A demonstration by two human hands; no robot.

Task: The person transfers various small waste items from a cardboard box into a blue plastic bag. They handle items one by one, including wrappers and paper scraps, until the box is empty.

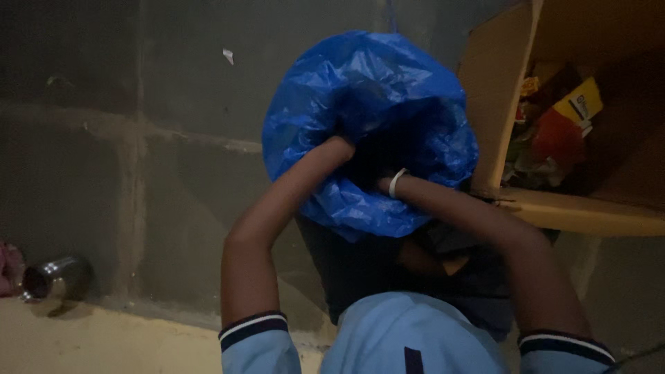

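Reaching deep inside the crinkled blue plastic bag (370, 125) lining a dark bin (360, 270), both hands are hidden, so their fingers' hold cannot be told, and the bag's rim looks only partly settled.

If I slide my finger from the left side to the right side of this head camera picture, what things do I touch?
Pink cloth → shiny metal cup lying on its side → blue plastic bag with both arms reaching inside → open cardboard box full of colourful wrappers.

Dim grey block wall (104, 138), pale floor (104, 339)
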